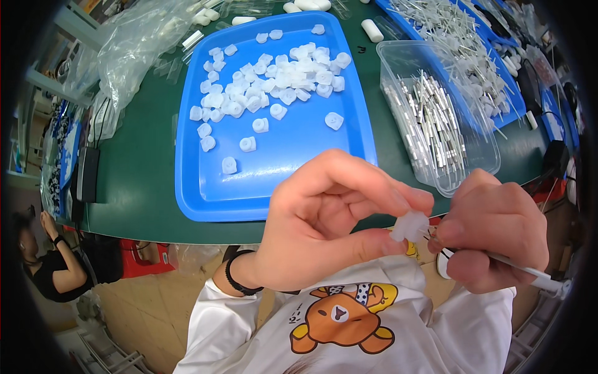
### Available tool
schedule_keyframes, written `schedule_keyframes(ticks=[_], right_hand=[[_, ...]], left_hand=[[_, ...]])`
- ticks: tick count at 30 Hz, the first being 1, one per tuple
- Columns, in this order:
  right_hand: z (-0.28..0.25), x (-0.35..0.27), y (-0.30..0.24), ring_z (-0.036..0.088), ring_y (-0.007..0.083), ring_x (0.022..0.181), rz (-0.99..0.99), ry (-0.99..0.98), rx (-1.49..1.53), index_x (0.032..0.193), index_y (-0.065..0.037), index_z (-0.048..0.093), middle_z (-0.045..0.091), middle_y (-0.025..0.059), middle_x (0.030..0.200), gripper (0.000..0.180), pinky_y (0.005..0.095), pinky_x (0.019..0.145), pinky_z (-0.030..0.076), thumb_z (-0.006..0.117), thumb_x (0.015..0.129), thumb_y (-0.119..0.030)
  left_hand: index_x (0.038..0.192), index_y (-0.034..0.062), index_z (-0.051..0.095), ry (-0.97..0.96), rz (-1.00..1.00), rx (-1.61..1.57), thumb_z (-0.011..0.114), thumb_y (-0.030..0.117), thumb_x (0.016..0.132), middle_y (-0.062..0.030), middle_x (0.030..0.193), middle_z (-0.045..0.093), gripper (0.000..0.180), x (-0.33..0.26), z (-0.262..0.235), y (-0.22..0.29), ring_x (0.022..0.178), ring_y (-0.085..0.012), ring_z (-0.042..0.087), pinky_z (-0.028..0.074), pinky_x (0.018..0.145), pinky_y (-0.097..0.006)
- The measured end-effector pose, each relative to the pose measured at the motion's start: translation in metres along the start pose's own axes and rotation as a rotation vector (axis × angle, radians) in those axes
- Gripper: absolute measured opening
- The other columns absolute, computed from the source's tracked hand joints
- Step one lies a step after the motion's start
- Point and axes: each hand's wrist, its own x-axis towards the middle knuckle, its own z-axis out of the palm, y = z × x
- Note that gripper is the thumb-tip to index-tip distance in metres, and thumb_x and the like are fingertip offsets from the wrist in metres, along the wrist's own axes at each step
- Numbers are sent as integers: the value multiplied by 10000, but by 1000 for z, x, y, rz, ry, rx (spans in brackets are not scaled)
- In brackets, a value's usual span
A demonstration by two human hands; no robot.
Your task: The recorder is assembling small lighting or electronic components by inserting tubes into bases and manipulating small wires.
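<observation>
My left hand (324, 218) pinches a small translucent white plastic cap (410, 227) between thumb and forefinger, in front of my chest. My right hand (498, 230) is closed round a slender white rod (529, 274), whose end sticks out beyond the little-finger side. Thin dark wire-like tips show between the right fingers and the cap, right at its side. Whether they enter the cap, I cannot tell. Beyond my left hand lies a blue tray (188, 181) with many similar white caps (268, 81), mostly heaped in its far half.
Right of the tray, a clear plastic box (486, 162) holds many thin silvery-white pieces (433, 118). Another blue tray (520, 100) beyond it carries white stemmed parts (455, 50). Plastic bags (143, 43) and white cylinders (372, 30) lie on the green table (134, 181). Another person (56, 262) sits far left.
</observation>
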Motion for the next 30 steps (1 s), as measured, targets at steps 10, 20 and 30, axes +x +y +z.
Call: schedule_keyframes(ticks=[10, 20, 30], right_hand=[[2, 0, -3, 465, 114, 488, 19, 48, -5, 785, 2, 546, 561, 56, 631, 248, 249, 443, 363, 574, 794, -245], [0, 0, 2, 465, 129, 484, -23, 43, 19, 804, 53, 548, 559, 106, 665, 130, 252, 449, 371, 599, 715, -26], [-2, 0, 1, 483, 144, 487, 63, 88, 80, 707, 53, 578, 572, 109, 638, 125, 245, 432, 364, 649, 612, 14]], left_hand=[[917, 31, 437, -66, -12, -144, 634, -110, 637, -136, 952, 530, 370, -3, -10, -8, 931, -260, 524, 458, 753, -340], [897, 65, 424, -15, -3, 19, 684, -21, 646, -110, 943, 536, 372, -1, 3, 2, 841, -247, 537, 467, 684, -331], [921, 22, 431, -55, -30, -100, 637, -65, 662, -121, 952, 529, 342, -1, -3, -3, 898, -240, 519, 442, 758, -335]])
